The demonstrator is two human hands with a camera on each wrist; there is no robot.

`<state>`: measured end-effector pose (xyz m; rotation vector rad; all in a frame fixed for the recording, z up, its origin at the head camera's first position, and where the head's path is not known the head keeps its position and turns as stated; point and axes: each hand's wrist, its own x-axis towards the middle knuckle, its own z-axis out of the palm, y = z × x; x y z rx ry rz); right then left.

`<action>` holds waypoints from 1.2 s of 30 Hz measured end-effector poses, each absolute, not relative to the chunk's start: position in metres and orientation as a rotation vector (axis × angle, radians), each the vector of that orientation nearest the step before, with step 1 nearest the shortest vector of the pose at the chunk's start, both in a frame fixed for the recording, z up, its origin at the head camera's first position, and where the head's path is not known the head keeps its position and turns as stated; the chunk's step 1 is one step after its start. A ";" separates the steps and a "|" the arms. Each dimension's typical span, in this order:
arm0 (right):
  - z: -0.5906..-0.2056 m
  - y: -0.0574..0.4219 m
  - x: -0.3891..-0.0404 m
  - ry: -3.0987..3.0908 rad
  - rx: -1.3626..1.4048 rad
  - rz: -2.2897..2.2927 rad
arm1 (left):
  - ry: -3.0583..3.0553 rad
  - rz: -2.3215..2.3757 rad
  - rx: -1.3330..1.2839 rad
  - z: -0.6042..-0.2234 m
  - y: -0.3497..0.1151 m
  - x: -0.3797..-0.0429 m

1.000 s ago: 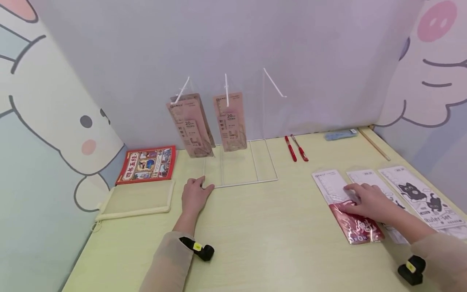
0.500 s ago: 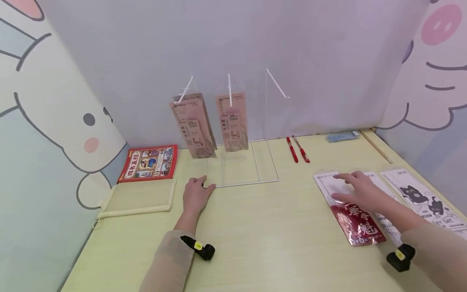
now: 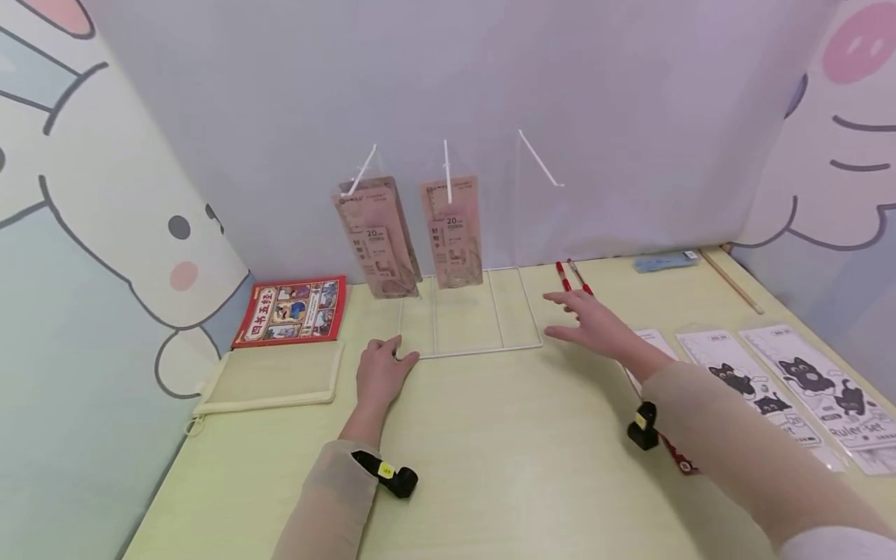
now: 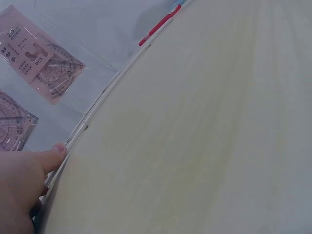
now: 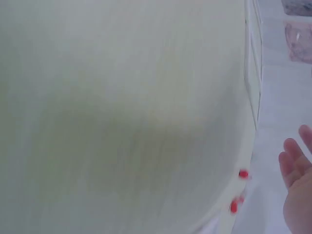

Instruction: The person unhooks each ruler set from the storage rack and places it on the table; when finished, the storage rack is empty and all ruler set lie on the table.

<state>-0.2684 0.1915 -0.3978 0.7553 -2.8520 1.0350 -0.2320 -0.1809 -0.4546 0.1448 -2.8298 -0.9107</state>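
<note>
In the head view, my left hand [image 3: 381, 373] grips the front left corner of a white wire display rack [image 3: 483, 352]; the left wrist view shows the thumb [image 4: 54, 157] on the wire. Pink ruler-set packs [image 3: 371, 241] hang on the rack's left hook, and another pink pack [image 3: 456, 233] hangs on the middle one. The right hook [image 3: 540, 159] carries nothing. My right hand [image 3: 591, 325] is held out over the table, right of the rack base, fingers spread and holding nothing. Below its forearm lies a red-and-white pack [image 3: 654, 340], mostly hidden.
Two white ruler-set packs with black cats, a nearer one [image 3: 735, 377] and a farther one [image 3: 815, 377], lie at the right. Red pens [image 3: 563, 275], a blue item [image 3: 665, 262] and a wooden stick [image 3: 731, 281] lie behind. A red book [image 3: 290, 311] and mesh pouch [image 3: 269, 377] lie left.
My right hand has left the red-and-white pack and moved left and away from me, toward the rack, with nothing in it. My left hand stays at the rack corner.
</note>
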 end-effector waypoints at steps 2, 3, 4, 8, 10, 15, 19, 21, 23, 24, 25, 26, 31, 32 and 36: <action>-0.395 0.174 -0.277 -2.829 0.767 1.083 | -2.828 -0.906 0.144 -0.454 -0.181 -0.232; -0.394 0.165 -0.281 -2.816 0.769 1.095 | -2.830 -0.906 0.147 -0.454 -0.181 -0.232; -0.391 0.157 -0.285 -2.807 0.769 1.104 | -2.831 -0.906 0.148 -0.454 -0.181 -0.232; -0.381 0.126 -0.299 -2.785 0.734 1.148 | -2.838 -0.911 0.151 -0.453 -0.180 -0.232; -0.376 0.113 -0.304 -2.769 0.709 1.176 | -2.842 -0.909 0.153 -0.453 -0.180 -0.233; -0.370 0.087 -0.312 -2.703 0.719 1.273 | -2.847 -0.896 0.159 -0.453 -0.181 -0.233; -0.368 0.073 -0.317 -2.659 0.677 1.288 | -2.842 -0.902 0.149 -0.452 -0.180 -0.231; -0.366 0.068 -0.319 -2.635 0.652 1.276 | -2.840 -0.904 0.147 -0.451 -0.180 -0.230; -0.363 0.063 -0.322 -2.612 0.645 1.282 | -2.840 -0.902 0.148 -0.451 -0.180 -0.230; -0.363 0.061 -0.323 -2.605 0.645 1.283 | -2.839 -0.897 0.147 -0.451 -0.180 -0.230; -0.362 0.060 -0.324 -2.597 0.645 1.287 | -2.838 -0.892 0.145 -0.451 -0.181 -0.230; -0.361 0.058 -0.325 -2.593 0.642 1.294 | -2.838 -0.888 0.143 -0.451 -0.181 -0.230; -0.359 0.053 -0.328 -2.601 0.605 1.360 | -2.845 -0.884 0.145 -0.452 -0.181 -0.232; -0.358 0.053 -0.328 -2.597 0.602 1.381 | -2.848 -0.885 0.150 -0.452 -0.181 -0.232; -0.356 0.056 -0.326 -2.552 0.587 1.498 | -2.856 -0.886 0.156 -0.451 -0.181 -0.233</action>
